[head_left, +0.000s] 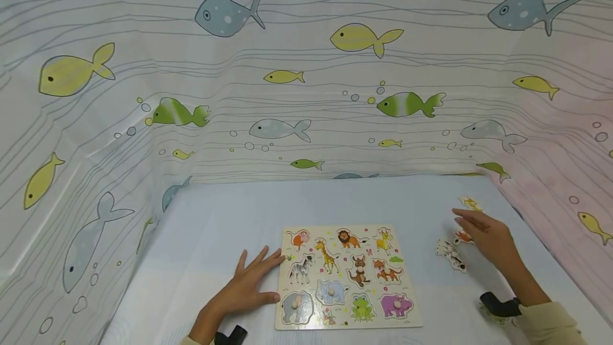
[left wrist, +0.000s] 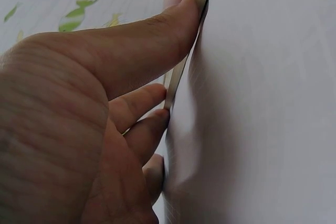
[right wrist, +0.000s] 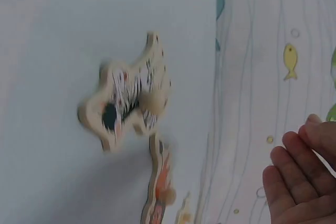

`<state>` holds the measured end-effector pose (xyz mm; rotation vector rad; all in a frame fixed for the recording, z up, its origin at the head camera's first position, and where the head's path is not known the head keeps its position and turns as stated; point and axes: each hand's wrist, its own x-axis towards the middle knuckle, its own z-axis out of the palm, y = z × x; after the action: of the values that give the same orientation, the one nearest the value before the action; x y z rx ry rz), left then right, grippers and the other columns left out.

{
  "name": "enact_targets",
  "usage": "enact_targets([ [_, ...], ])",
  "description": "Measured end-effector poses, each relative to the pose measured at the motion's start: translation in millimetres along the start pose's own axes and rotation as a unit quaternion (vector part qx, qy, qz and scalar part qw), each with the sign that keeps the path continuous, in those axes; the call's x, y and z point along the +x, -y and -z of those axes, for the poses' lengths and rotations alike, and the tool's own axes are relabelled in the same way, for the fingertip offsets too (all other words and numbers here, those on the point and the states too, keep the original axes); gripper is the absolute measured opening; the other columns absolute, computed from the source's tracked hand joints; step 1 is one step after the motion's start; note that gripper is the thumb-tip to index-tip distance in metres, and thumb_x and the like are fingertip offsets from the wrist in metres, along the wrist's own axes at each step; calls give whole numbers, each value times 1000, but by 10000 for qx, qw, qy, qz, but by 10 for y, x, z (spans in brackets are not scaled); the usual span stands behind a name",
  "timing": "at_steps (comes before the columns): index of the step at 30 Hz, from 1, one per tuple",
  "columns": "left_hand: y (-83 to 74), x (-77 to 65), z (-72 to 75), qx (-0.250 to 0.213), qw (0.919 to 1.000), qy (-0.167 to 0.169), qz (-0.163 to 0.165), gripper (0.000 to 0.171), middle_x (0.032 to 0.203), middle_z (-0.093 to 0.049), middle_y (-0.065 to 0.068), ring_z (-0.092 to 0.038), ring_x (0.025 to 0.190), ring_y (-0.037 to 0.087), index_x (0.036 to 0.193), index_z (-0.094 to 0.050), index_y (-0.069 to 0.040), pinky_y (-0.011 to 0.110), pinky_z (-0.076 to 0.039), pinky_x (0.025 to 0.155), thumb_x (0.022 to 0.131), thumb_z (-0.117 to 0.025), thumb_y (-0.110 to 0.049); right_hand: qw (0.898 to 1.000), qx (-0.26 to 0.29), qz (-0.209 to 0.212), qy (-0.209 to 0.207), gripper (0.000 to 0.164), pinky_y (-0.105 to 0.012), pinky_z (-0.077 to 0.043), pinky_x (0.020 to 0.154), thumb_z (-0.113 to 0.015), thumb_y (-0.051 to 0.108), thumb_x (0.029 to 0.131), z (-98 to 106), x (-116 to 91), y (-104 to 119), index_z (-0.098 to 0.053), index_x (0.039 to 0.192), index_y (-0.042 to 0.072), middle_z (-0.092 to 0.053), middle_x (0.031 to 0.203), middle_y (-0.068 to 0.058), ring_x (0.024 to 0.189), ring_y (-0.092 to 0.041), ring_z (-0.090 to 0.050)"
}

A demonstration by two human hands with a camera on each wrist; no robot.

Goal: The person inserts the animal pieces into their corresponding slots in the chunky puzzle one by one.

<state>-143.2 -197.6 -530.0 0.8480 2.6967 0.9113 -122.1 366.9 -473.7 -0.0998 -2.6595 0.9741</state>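
A wooden animal puzzle board (head_left: 349, 319) lies on the table. My left hand (head_left: 246, 284) is spread at its left edge, the thumb and fingertips touching the rim; the left wrist view shows the thumb (left wrist: 181, 17) against the board's side. An elephant piece (head_left: 289, 313), a light-blue animal piece (head_left: 323, 293) and a hippo piece (head_left: 389, 306), each with a knob, sit on the board. My right hand (head_left: 493, 238) hovers over loose pieces at the right, fingers extended and holding nothing. Below it lie a zebra piece (right wrist: 118, 93) and an orange piece (right wrist: 160, 177), each with a round knob.
A yellow piece (head_left: 471, 203) lies beyond my right hand. Another piece (head_left: 500, 317) is partly hidden under the right wrist camera (head_left: 500, 304). A fish-patterned curtain (head_left: 306, 111) rises behind the table and along both sides.
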Motion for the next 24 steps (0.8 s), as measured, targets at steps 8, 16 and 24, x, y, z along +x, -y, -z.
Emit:
enact_targets([
  [8,-1,-7,2,44,9999,-52,-78,85,158,-42,7,-25,150,44,148,-49,-18,73,8,115,77,-73,-59,9971,-577,-36,-501,34,-8,-42,55,-61,23,100,197,433,-556,-68,124,-1,-70,117,-26,81,29,-40],
  [16,-8,16,-12,5,10000,52,28,86,160,-40,3,-23,152,40,149,-48,-20,70,10,117,77,-74,-58,9945,-1039,86,93,31,-56,-52,79,-59,17,101,229,774,-923,-69,120,-5,-65,121,-32,112,-54,-58],
  [24,-22,-19,3,17,10000,-10,44,86,159,-42,4,-25,151,42,149,-48,-20,71,8,117,76,-75,-57,9828,-319,-1369,1202,62,-64,-45,95,-51,47,102,171,867,-1197,-53,141,-1,-50,143,-31,129,-51,-46],
])
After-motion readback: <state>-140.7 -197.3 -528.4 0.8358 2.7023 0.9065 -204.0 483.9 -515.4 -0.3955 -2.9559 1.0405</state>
